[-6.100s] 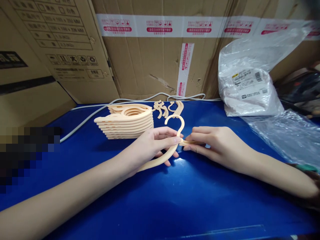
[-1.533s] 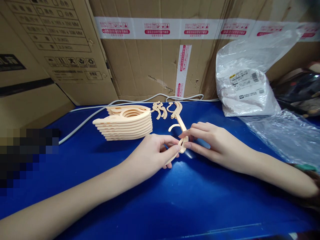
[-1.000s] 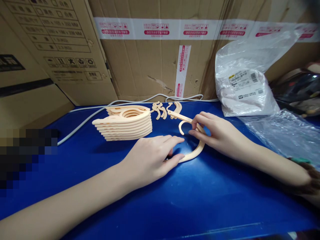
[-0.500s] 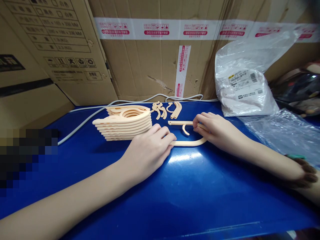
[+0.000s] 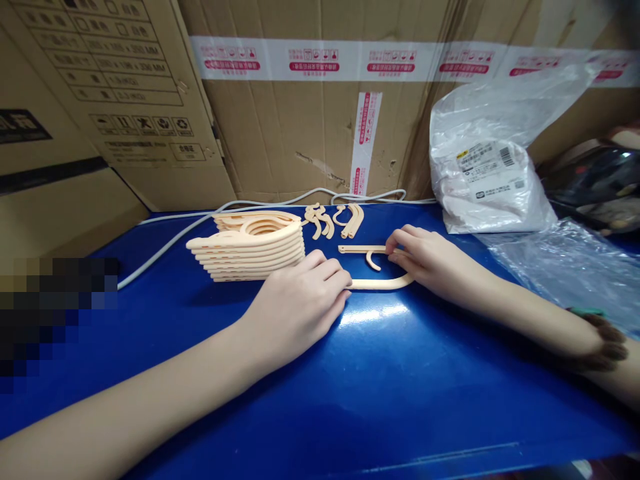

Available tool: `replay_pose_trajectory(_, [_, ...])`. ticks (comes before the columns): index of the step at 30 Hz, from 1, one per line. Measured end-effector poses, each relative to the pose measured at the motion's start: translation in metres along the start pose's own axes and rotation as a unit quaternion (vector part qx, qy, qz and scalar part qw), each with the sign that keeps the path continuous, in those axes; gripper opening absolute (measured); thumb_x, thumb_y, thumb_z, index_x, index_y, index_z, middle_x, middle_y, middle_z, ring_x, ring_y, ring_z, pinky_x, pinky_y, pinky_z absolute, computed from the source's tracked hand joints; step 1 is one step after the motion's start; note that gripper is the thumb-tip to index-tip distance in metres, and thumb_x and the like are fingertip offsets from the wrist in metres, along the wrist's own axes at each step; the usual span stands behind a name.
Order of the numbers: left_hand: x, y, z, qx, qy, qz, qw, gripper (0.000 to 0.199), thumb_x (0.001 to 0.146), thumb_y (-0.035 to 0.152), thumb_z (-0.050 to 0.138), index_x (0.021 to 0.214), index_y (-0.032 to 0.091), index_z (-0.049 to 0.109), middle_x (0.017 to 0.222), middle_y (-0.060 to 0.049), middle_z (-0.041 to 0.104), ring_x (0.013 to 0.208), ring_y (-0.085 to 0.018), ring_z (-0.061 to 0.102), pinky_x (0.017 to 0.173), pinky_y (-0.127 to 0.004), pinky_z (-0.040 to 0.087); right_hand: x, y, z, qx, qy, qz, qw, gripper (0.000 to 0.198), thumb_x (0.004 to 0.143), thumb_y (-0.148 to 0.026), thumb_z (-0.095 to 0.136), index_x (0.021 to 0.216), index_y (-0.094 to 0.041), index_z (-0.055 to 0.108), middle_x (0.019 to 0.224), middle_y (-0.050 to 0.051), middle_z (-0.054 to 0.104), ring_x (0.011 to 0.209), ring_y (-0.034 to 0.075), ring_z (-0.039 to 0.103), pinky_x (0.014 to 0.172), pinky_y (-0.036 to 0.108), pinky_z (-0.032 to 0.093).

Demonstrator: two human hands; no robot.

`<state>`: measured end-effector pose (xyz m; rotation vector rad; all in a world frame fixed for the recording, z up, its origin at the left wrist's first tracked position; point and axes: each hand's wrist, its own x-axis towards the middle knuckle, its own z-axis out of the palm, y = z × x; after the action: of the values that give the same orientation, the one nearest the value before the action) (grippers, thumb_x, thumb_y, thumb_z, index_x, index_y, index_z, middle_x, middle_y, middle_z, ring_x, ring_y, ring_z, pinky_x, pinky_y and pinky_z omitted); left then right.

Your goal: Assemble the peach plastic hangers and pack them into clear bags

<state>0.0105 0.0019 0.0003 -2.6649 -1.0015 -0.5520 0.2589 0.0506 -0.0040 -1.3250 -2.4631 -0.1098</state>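
A cream plastic hanger piece (image 5: 383,285) lies low over the blue table, with a long curved bar, a straight bar and a small inner hook showing. My left hand (image 5: 305,290) is closed on the near bar's left end, its fingertips partly hidden. At the right bend, my right hand (image 5: 425,255) pinches the same piece with thumb and fingers. Just left of it, a stack of similar cream hanger parts (image 5: 250,250) stands beside my left hand. Farther back lie several small cream hooks (image 5: 320,221) and a group of short curved pieces (image 5: 353,221).
Large cardboard boxes (image 5: 300,127) wall off the back and left of the blue table (image 5: 320,407). A grey cable (image 5: 173,250) runs along the rear. At the right stand a white plastic bag (image 5: 493,180) with a label and a crumpled clear sheet (image 5: 575,267).
Both hands keep their hold on the hanger piece. My left hand and the piece have shifted very slightly to the right; the rest looks the same.
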Motion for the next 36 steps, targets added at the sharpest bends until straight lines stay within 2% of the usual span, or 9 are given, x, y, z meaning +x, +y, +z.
replay_pose_trajectory(9, [0.001, 0.002, 0.0, 0.007, -0.008, 0.008, 1.0, 0.015, 0.096, 0.021, 0.052, 0.094, 0.016, 0.067, 0.092, -0.002, 0.067, 0.087, -0.021, 0.057, 0.065, -0.031, 0.043, 0.0, 0.0, 0.0, -0.012, -0.014, 0.006, 1.0, 0.017, 0.094, -0.017, 0.041, 0.093, -0.018, 0.057, 0.094, 0.008, 0.06, 0.084, 0.022, 0.057, 0.076, 0.036, 0.043])
replay_pose_trajectory(15, [-0.001, 0.002, -0.001, 0.016, -0.02, 0.01, 1.0, 0.016, 0.096, 0.022, 0.051, 0.097, 0.016, 0.067, 0.094, -0.004, 0.067, 0.089, -0.022, 0.058, 0.066, -0.031, 0.046, -0.001, -0.008, -0.004, -0.058, -0.005, 0.014, 0.998, 0.01, 0.094, -0.019, 0.045, 0.091, -0.018, 0.055, 0.093, 0.007, 0.061, 0.082, 0.023, 0.055, 0.073, 0.036, 0.039])
replay_pose_trajectory(19, [0.002, 0.005, 0.002, 0.049, -0.041, 0.002, 0.998, 0.021, 0.094, 0.019, 0.05, 0.106, 0.013, 0.066, 0.106, -0.008, 0.066, 0.099, -0.026, 0.058, 0.076, -0.036, 0.051, -0.005, -0.022, -0.01, -0.056, 0.03, -0.031, 0.997, 0.01, 0.095, -0.023, 0.05, 0.092, -0.018, 0.057, 0.094, 0.007, 0.061, 0.083, 0.023, 0.055, 0.073, 0.036, 0.039])
replay_pose_trajectory(22, [0.009, 0.007, 0.003, 0.087, -0.059, -0.014, 0.994, 0.031, 0.092, 0.013, 0.048, 0.118, 0.006, 0.062, 0.118, -0.015, 0.063, 0.111, -0.031, 0.056, 0.087, -0.041, 0.051, -0.011, -0.034, -0.013, -0.022, 0.007, -0.073, 0.997, 0.013, 0.095, -0.03, 0.056, 0.092, -0.018, 0.062, 0.094, 0.006, 0.062, 0.084, 0.022, 0.057, 0.075, 0.036, 0.041])
replay_pose_trajectory(25, [0.018, 0.006, 0.005, 0.138, -0.094, -0.017, 0.986, 0.038, 0.09, 0.011, 0.047, 0.125, 0.002, 0.059, 0.125, -0.02, 0.061, 0.12, -0.034, 0.054, 0.095, -0.044, 0.047, -0.015, -0.043, -0.013, -0.026, -0.02, -0.098, 0.995, 0.022, 0.093, -0.037, 0.059, 0.103, -0.019, 0.065, 0.095, 0.006, 0.064, 0.09, 0.024, 0.059, 0.077, 0.038, 0.041])
replay_pose_trajectory(27, [0.025, 0.004, 0.006, 0.176, -0.118, -0.009, 0.977, 0.037, 0.091, 0.009, 0.045, 0.123, 0.001, 0.061, 0.127, -0.021, 0.062, 0.124, -0.035, 0.052, 0.099, -0.044, 0.045, -0.015, -0.045, -0.011, -0.027, -0.033, -0.102, 0.994, 0.021, 0.095, -0.035, 0.057, 0.105, -0.019, 0.066, 0.097, 0.006, 0.063, 0.092, 0.024, 0.059, 0.077, 0.038, 0.042])
replay_pose_trajectory(31, [0.04, -0.002, 0.011, 0.21, -0.137, -0.012, 0.968, 0.035, 0.093, 0.006, 0.041, 0.118, -0.001, 0.065, 0.128, -0.023, 0.062, 0.126, -0.036, 0.052, 0.102, -0.044, 0.042, -0.014, -0.045, -0.01, 0.001, -0.057, -0.093, 0.994, 0.018, 0.097, -0.025, 0.051, 0.091, -0.016, 0.065, 0.094, 0.008, 0.062, 0.087, 0.022, 0.058, 0.075, 0.036, 0.043])
replay_pose_trajectory(36, [0.056, -0.012, 0.018, 0.226, -0.153, -0.024, 0.962, 0.033, 0.091, 0.002, 0.044, 0.115, 0.002, 0.067, 0.121, -0.022, 0.066, 0.118, -0.032, 0.059, 0.1, -0.043, 0.044, -0.012, -0.044, -0.013, -0.006, -0.033, -0.124, 0.992, 0.015, 0.095, -0.017, 0.053, 0.082, -0.014, 0.061, 0.085, 0.006, 0.062, 0.075, 0.019, 0.057, 0.068, 0.032, 0.043])
